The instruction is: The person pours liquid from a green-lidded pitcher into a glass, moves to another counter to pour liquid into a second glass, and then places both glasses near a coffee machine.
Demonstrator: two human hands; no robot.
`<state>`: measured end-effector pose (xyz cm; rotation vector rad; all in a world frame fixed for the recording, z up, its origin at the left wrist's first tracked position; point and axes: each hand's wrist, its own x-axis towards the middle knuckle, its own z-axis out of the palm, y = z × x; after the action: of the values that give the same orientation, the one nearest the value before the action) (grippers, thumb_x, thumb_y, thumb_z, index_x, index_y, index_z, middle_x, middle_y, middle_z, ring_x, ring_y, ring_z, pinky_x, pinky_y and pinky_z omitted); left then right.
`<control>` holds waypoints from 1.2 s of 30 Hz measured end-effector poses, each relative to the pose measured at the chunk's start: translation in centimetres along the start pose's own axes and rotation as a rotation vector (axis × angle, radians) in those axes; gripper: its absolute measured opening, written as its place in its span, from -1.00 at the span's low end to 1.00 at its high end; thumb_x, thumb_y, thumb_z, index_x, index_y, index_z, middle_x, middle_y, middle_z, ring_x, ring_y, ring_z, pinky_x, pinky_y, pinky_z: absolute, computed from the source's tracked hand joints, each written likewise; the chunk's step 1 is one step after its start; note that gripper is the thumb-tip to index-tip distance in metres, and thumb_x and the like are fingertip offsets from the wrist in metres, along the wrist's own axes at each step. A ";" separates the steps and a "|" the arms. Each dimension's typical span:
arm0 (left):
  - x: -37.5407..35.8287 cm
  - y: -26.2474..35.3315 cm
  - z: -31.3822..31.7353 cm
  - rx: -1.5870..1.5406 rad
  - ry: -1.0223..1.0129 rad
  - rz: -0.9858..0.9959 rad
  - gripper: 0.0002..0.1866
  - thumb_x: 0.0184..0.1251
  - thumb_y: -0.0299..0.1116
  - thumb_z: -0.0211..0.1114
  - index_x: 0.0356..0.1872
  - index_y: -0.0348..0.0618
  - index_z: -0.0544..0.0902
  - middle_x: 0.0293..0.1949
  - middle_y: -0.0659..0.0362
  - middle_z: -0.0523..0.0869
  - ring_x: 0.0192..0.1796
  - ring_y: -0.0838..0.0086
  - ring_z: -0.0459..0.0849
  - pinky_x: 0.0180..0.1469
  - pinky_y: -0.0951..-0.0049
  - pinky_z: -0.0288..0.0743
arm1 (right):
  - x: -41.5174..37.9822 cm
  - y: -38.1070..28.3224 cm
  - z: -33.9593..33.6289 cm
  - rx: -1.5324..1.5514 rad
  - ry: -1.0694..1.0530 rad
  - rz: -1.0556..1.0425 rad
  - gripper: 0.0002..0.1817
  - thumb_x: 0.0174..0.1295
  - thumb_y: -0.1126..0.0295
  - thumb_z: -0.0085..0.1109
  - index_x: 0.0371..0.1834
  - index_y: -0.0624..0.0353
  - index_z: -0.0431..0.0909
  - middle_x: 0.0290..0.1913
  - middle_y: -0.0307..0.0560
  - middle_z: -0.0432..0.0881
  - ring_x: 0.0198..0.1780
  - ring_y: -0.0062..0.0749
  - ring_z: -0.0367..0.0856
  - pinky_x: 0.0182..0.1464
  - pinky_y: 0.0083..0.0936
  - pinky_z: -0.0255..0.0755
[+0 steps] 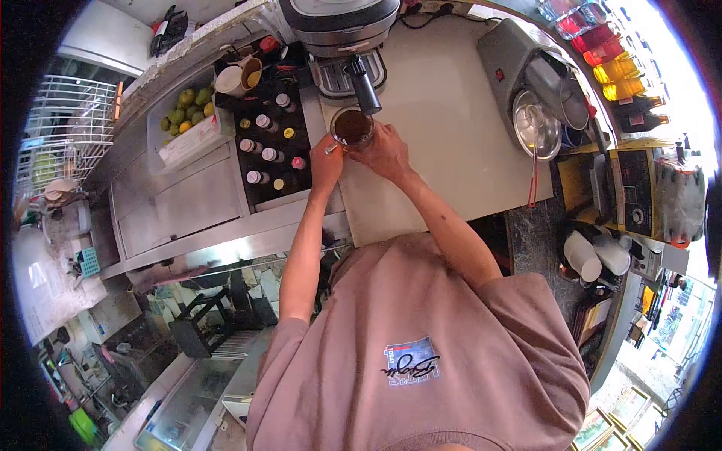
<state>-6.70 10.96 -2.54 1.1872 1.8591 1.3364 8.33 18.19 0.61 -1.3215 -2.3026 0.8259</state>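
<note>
A clear glass cup with dark brown contents is between my two hands, just below the espresso machine. My right hand is closed around the cup's lower right side. At its lower left, my left hand is closed with fingertips against the cup. A small shiny piece shows at the left fingers; I cannot tell what it is. The black portafilter handle sticks out of the machine toward me, right above the cup's rim.
Left of my hands, a dark rack holds several capped bottles. Beyond it, a clear bin contains green and orange fruit. On the right stands a grey machine with a metal bowl. The pale countertop spans the middle.
</note>
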 end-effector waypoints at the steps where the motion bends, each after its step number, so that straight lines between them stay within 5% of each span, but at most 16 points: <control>1: -0.2 -0.1 0.1 0.013 0.024 0.003 -0.74 0.36 -0.56 0.15 -0.01 -0.29 0.70 -0.22 0.12 0.81 -0.18 0.50 0.70 -0.16 0.40 0.54 | -0.1 0.0 0.0 0.000 0.001 0.000 -0.05 -0.12 -0.21 0.57 0.33 0.03 0.45 0.12 -0.09 0.70 0.14 0.02 0.62 0.05 -0.03 0.62; 5: -0.5 -0.4 0.6 -0.030 0.068 -0.006 -0.76 0.39 -0.55 0.19 0.02 -0.26 0.70 -0.26 -0.05 0.79 -0.17 0.37 0.78 -0.12 0.40 0.58 | -0.2 0.0 -0.3 0.000 0.014 -0.025 -0.08 -0.08 -0.15 0.58 0.35 0.02 0.44 0.15 -0.09 0.68 0.18 -0.01 0.60 0.09 -0.04 0.60; 14: -4.0 -0.3 1.6 -0.329 0.169 -0.054 -0.59 0.58 -0.30 0.22 0.32 -0.28 0.51 0.08 0.11 0.75 0.05 0.37 0.73 0.08 0.41 0.57 | -0.4 2.0 0.1 0.037 -0.006 -0.101 -0.12 -0.02 0.00 0.57 0.39 0.05 0.42 0.17 -0.05 0.66 0.20 -0.05 0.58 0.15 -0.08 0.59; 20: -4.2 -0.6 1.6 -0.002 0.211 0.026 -0.61 0.62 -0.15 0.16 0.25 -0.19 0.55 -0.09 0.04 0.78 -0.07 0.36 0.75 -0.01 0.35 0.58 | -0.7 1.5 -0.4 0.048 -0.042 -0.044 -0.14 -0.01 0.03 0.56 0.38 0.08 0.43 0.17 -0.05 0.66 0.20 -0.06 0.58 0.14 -0.10 0.59; 26: -3.5 0.0 0.9 -0.014 0.148 0.071 -0.60 0.66 -0.08 0.08 0.22 -0.17 0.54 -0.19 0.02 0.76 -0.19 0.28 0.75 -0.11 0.29 0.57 | -0.7 1.5 0.2 0.040 0.025 -0.051 -0.14 0.00 -0.04 0.56 0.35 0.08 0.44 0.13 -0.07 0.69 0.18 -0.05 0.60 0.11 -0.09 0.60; 36: -3.7 0.3 1.1 -0.009 0.146 -0.024 -0.54 0.65 -0.01 0.07 0.09 -0.29 0.57 -0.15 0.02 0.76 -0.09 0.30 0.74 0.02 0.29 0.55 | -1.1 1.4 0.0 0.048 0.092 -0.110 -0.21 0.04 0.06 0.54 0.33 0.09 0.46 0.12 -0.06 0.69 0.13 -0.03 0.63 0.09 -0.11 0.61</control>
<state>-4.07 8.21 -2.84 1.0846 1.9601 1.4506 9.80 17.75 -0.31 -1.1760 -2.2473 0.7633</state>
